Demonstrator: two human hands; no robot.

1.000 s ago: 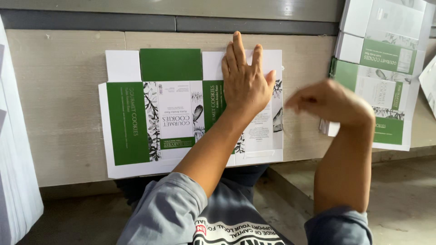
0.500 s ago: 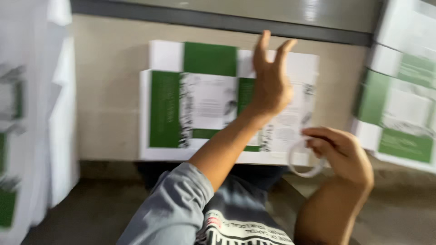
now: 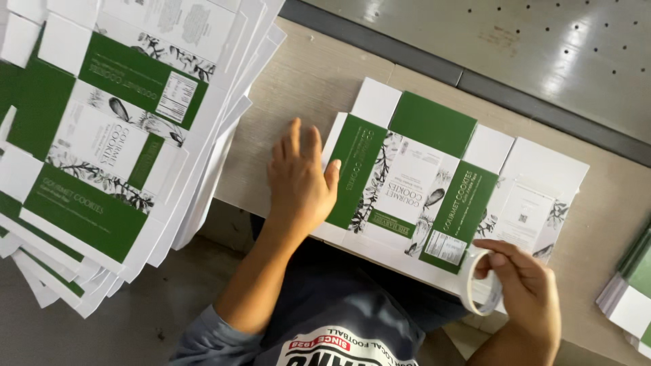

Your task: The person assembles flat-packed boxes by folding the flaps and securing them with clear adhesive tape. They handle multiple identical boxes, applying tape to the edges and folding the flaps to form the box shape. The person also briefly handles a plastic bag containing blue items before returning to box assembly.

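A flat, unfolded green and white carton blank (image 3: pixel 434 183) lies on the beige table (image 3: pixel 312 88). My left hand (image 3: pixel 298 179) rests palm down on the table at the blank's left edge, fingers spread, thumb touching the green panel. My right hand (image 3: pixel 525 291) is at the blank's near right corner and holds a white roll of tape (image 3: pixel 478 285) between thumb and fingers, the roll touching the blank's lower edge.
A tall stack of the same flat carton blanks (image 3: pixel 115 135) fills the left side, hanging over the table edge. More blanks (image 3: pixel 630 291) peek in at the right edge. A grey perforated metal surface (image 3: pixel 542 47) runs behind the table.
The view has swung left and tilted. My left hand slid from the blank's right half to its left edge. My right hand now holds the tape roll at the blank's near edge.
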